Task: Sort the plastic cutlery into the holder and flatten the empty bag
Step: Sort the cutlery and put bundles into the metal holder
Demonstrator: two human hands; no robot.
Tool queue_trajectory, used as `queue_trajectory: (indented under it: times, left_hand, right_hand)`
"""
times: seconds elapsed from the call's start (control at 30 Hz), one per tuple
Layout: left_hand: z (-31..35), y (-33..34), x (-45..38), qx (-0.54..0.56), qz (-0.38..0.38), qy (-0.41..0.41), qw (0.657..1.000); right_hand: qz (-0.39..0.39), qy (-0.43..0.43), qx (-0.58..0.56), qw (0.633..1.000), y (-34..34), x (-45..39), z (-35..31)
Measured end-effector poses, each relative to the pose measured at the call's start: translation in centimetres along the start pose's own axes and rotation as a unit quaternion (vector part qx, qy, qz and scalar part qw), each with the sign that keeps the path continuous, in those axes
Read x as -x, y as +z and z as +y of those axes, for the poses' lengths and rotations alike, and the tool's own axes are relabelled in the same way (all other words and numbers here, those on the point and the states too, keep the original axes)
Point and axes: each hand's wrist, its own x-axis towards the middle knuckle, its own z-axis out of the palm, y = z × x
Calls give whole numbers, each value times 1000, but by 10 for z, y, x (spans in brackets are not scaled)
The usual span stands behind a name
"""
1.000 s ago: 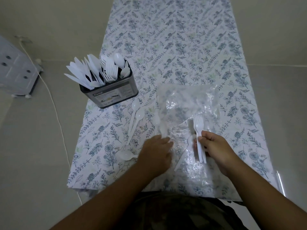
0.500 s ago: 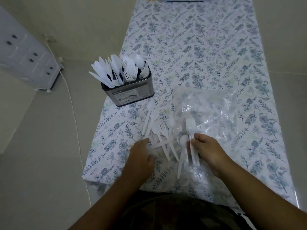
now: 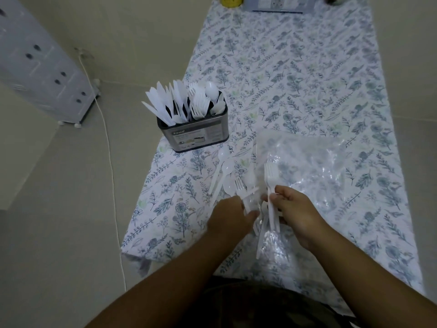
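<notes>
Near the table's front edge, your right hand [image 3: 292,213] grips white plastic forks [image 3: 270,185]; your left hand's [image 3: 233,215] fingers seemingly pinch another fork beside the crumpled clear plastic bag [image 3: 307,166]. Gather the loose spoons [image 3: 224,170], then load the grey metal holder [image 3: 196,134].

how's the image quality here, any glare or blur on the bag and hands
Head view: dim, flat light with a grey-blue cast; soft glare patches on the crinkled bag; slight motion blur on the left hand and the fork it pinches; right hand sharper; wide-angle bend makes the table edges splay.
</notes>
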Motion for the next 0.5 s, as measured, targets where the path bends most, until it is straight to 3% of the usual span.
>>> queue_trajectory:
  times: [0.37,0.5]
  left_hand:
    - [-6,2,-19,-25,-11,-34,999]
    - [-9,-3,-19,20,-11,-43,999]
  right_hand:
    - [-1,36,-49,998,-10,3,18]
    - [-7,47,-70,996,-10,1,18]
